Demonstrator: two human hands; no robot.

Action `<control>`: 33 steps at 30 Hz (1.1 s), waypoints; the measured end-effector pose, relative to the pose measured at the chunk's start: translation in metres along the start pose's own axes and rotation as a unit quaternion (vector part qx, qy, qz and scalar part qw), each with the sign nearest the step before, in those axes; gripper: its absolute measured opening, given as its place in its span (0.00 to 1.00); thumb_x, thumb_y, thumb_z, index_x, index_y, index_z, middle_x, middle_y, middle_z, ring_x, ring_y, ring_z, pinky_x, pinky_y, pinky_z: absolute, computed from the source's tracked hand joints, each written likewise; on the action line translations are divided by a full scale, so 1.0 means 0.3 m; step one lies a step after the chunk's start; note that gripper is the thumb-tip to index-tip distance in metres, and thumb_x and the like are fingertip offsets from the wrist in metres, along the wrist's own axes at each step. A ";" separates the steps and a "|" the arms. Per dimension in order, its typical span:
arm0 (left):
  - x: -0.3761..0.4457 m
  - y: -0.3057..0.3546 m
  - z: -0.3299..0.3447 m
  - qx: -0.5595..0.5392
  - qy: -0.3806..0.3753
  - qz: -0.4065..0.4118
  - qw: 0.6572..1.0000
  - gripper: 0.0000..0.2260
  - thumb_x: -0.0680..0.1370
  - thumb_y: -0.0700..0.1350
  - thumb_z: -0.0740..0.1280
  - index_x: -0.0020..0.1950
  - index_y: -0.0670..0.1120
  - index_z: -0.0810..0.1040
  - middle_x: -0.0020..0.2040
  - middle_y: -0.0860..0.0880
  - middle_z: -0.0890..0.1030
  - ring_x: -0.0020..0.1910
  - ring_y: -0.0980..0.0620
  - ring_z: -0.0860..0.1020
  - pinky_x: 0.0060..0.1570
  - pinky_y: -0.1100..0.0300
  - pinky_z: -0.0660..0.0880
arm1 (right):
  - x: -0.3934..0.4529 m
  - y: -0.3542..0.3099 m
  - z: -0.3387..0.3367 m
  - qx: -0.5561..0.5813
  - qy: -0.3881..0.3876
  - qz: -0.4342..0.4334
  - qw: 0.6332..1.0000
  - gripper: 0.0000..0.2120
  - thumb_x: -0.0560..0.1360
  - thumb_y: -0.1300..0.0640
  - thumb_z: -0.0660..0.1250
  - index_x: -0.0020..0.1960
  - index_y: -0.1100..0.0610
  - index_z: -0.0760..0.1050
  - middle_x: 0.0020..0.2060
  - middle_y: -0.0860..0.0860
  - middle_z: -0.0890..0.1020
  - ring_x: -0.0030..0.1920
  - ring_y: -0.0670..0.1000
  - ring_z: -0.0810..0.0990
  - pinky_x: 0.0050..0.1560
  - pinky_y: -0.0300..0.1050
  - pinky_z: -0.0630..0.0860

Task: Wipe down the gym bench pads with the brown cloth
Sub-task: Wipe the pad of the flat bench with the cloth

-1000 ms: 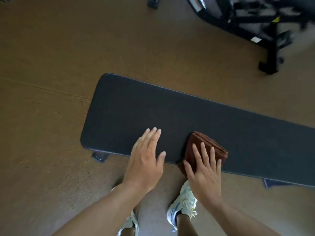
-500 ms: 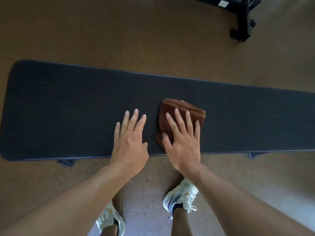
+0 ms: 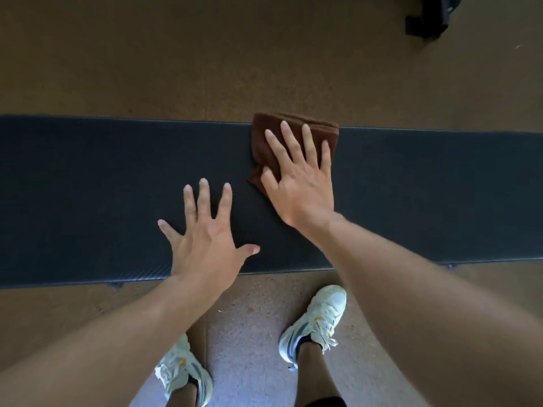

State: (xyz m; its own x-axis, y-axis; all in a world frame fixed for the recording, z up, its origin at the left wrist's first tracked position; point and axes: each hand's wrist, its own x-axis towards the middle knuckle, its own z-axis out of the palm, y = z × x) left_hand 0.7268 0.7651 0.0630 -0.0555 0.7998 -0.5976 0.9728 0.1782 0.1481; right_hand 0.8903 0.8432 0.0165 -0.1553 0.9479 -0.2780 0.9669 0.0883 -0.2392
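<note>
Brown folded terry cloth (image 3: pixel 293 133) lies at far edge of long black padded bench (image 3: pixel 88 186), flat under spread right hand (image 3: pixel 296 183). Left hand (image 3: pixel 205 242) splayed, bracing on pad. Cloth likely soft, light; palm pressure should suffice.

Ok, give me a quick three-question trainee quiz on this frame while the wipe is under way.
1. True or false: the left hand is pressing the brown cloth.
2. Which edge of the bench pad does the cloth overlap? A) near edge B) far edge C) neither
3. Fill in: the right hand lies on the cloth with its fingers ____.

Key:
1. False; the left hand lies flat on the bare pad, apart from the cloth.
2. B
3. Straight and spread
</note>
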 end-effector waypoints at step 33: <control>0.154 0.173 -0.101 0.100 -0.063 -0.027 0.993 0.72 0.56 0.66 0.82 0.78 0.61 0.26 0.79 0.52 0.25 0.80 0.44 0.30 0.67 0.29 0.68 | 0.142 0.295 -0.117 -0.014 -0.013 -0.005 1.000 0.34 0.80 0.39 0.51 0.85 0.42 0.52 0.85 0.46 0.53 0.85 0.55 0.44 0.83 0.62 0.39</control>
State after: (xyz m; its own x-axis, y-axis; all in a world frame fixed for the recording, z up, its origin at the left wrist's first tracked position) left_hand 0.7680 0.8286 0.0670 -0.0924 0.7125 -0.6955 0.9951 0.0914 -0.0386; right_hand 0.9763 0.9022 0.0162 -0.1690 0.9389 -0.2998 0.9708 0.1059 -0.2154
